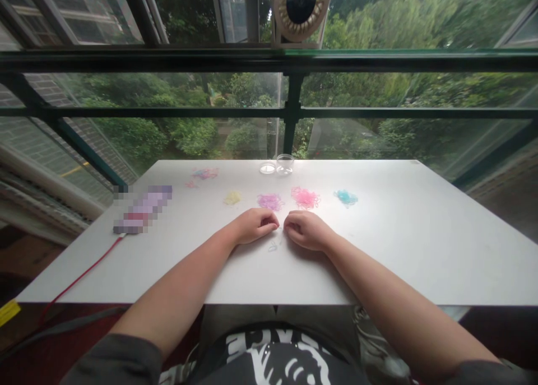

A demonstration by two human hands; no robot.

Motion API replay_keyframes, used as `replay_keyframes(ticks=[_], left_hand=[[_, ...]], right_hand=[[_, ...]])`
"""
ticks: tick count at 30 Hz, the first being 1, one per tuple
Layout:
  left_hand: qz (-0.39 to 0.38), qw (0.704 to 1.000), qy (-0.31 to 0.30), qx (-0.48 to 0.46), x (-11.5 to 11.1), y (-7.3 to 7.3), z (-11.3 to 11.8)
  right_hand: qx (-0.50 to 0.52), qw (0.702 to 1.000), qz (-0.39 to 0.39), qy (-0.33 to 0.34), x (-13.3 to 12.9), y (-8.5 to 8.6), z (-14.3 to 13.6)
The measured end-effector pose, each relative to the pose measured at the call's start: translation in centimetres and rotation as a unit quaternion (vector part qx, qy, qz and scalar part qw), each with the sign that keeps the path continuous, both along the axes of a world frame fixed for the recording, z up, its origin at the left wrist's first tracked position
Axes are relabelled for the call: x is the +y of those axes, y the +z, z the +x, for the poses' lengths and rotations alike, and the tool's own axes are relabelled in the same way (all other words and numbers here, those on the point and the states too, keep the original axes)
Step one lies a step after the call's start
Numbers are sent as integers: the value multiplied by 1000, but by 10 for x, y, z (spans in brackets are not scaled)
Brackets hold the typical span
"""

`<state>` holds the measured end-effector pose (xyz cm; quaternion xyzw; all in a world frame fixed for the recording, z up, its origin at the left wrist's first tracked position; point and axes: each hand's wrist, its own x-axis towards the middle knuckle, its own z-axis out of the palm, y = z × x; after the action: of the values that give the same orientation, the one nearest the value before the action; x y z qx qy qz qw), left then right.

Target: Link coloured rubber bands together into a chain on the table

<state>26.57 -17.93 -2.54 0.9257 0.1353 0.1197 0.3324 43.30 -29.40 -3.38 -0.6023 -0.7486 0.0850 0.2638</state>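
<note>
My left hand and my right hand rest on the white table, a small gap apart, both with fingers curled. Whatever they may pinch is too small to make out. A few pale, clear bands lie just below the gap. Beyond my hands, small loops form separate piles: yellow, purple, pink and blue. The purple pile is nearest my left hand, the pink one nearest my right.
A mixed-colour pile lies at the back left. A clear round container stands beside a clear lid at the back edge. A blurred-out device with a red cable is at the left. Green railing runs behind the table.
</note>
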Motion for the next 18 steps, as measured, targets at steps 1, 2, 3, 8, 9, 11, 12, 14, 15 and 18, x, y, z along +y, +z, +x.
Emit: replay_keyframes(ticks=[1,2,3,8,9,11,12,14,15,18], left_hand=[[-4,1000,2,-3,0,0,0],[-7,1000,4,-6,0,-1,0],[-9,1000,6,-11,-1,-1,0],[-2,999,-9,-34,-6,-3,2],[1,999,-12,-40,-7,-3,3],[7,999,-10,-46,-8,-4,4],[8,999,-7,-46,-9,-5,5],[11,999,-1,-47,-8,-7,5],[11,999,-3,-49,-8,-7,5],[8,998,-5,-63,-6,-9,4]], right_hand=[[7,1000,-10,8,-1,1,-2],[16,1000,-21,13,-2,3,-3],[29,999,-32,16,-2,3,-4],[104,992,-75,2,0,1,-3],[112,991,-71,-11,1,0,-3],[117,991,-63,-25,2,-2,-2],[118,991,-66,-22,2,-3,-2],[126,989,-73,-15,3,-3,-3],[132,988,-76,-14,3,-3,-3],[142,986,-92,-7,3,-3,-3]])
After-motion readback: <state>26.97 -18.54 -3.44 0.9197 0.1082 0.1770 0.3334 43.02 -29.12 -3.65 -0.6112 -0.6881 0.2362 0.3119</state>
